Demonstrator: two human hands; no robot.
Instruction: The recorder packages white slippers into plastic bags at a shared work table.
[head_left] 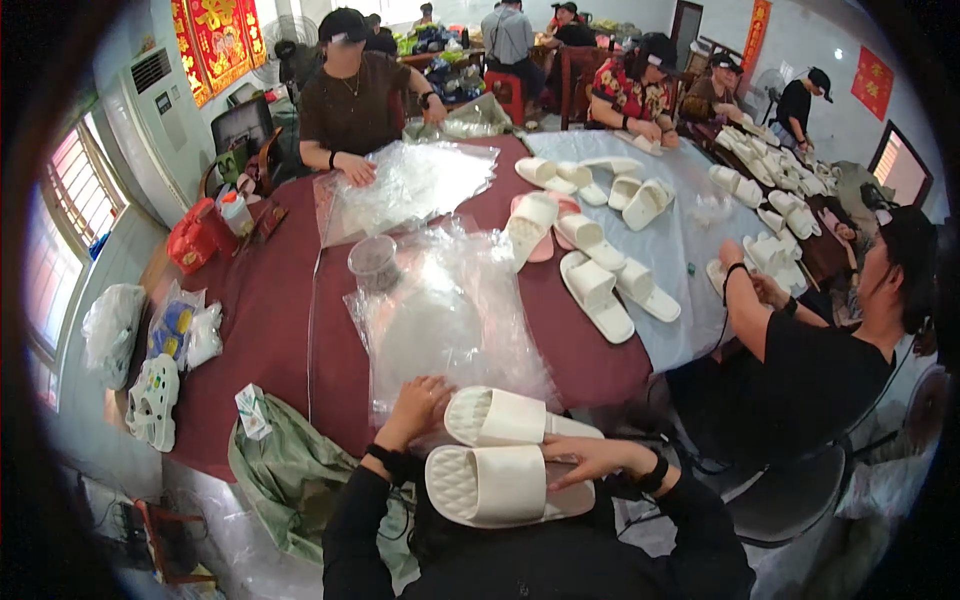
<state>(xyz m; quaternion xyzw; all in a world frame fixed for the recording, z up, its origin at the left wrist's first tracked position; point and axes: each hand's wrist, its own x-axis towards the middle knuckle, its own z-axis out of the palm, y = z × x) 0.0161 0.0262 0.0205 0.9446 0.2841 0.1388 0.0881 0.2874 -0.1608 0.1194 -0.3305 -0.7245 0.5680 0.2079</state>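
A pair of cream-white slippers (492,487) lies side by side in front of my body at the table's near edge, toes to the left. My right hand (600,460) grips the pair by the heel end, thumb and fingers over the soles. To the left of the toes, my left hand (420,405) rests on the near edge of a pile of clear plastic bags (440,330), its fingers stretched over the plastic. A round clear tub (373,262) stands on the far left of that pile.
More white slippers (597,290) lie on a pale blue sheet (690,310) to the right. Across the table, a person (350,110) handles more clear bags (410,190). Another person (830,350) works at right. A small tissue box (253,412) sits left, by green cloth (280,470).
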